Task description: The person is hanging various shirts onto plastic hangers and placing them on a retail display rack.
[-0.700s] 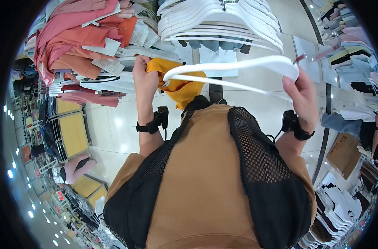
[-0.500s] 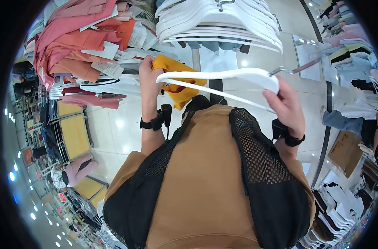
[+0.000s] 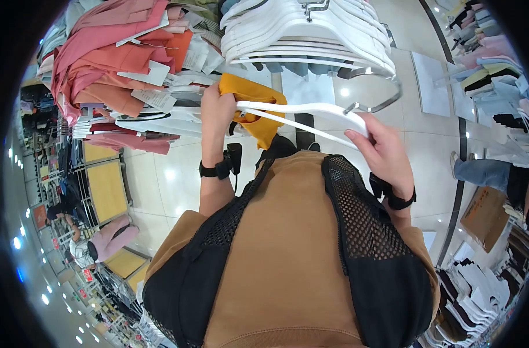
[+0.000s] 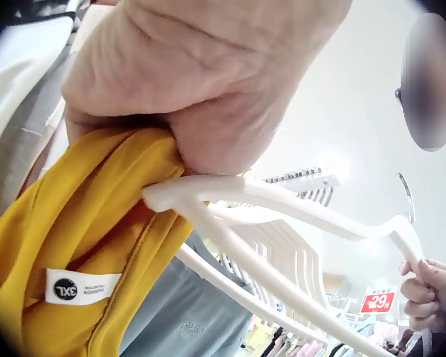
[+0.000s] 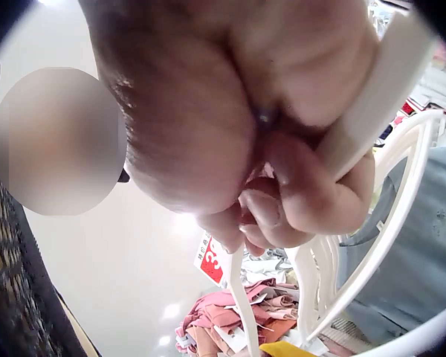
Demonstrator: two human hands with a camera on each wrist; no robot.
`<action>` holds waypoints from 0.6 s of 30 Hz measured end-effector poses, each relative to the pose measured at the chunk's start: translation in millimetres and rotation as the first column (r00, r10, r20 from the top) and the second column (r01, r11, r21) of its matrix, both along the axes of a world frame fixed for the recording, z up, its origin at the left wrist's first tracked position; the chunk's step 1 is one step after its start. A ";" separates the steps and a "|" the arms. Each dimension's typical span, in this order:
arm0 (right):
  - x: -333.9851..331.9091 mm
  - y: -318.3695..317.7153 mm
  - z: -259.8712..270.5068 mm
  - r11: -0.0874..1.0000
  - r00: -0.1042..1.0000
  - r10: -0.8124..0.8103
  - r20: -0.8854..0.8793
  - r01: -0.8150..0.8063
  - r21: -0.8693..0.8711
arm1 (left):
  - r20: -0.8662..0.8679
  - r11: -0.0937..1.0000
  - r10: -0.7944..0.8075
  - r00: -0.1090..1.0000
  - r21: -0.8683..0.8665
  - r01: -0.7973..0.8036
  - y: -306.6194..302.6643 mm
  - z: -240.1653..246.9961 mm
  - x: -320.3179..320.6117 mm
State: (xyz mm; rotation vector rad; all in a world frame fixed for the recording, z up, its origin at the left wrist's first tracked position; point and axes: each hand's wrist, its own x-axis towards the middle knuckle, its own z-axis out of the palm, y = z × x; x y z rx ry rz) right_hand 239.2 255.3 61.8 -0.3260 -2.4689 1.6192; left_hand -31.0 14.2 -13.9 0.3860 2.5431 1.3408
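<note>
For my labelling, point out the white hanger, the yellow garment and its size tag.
white hanger (image 3: 300,108), head view, upper bar.
yellow garment (image 4: 97,216), left wrist view, folded cloth.
size tag (image 4: 82,286), left wrist view, middle.

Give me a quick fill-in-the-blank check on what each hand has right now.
1. The left hand grips a garment whose colour is ____.
2. The right hand has its fingers curled round a hanger whose colour is ____.
3. The size label sewn inside the garment reads ____.

Missing words: yellow; white; 3XL
</note>
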 end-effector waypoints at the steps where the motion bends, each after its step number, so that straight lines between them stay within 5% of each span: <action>1: -3.1 -4.4 -2.3 1.000 1.000 0.000 -0.001 0.000 0.007 | -0.064 0.999 0.005 0.998 -0.032 -0.007 4.2 2.5 5.0; 8: -32.3 -34.4 -33.2 0.976 0.980 0.066 -0.186 -0.024 0.218 | -0.273 0.990 -0.057 0.960 -0.138 0.019 39.3 34.9 54.1; 14: -64.5 -45.0 -67.9 0.978 0.949 0.039 -0.313 0.027 0.205 | -0.285 0.945 -0.223 0.932 0.170 0.278 55.2 60.4 84.5; 18: -78.7 -47.2 -89.4 0.981 0.923 0.035 -0.383 0.042 0.191 | -0.242 0.870 -0.441 0.864 0.123 0.478 52.9 78.6 104.8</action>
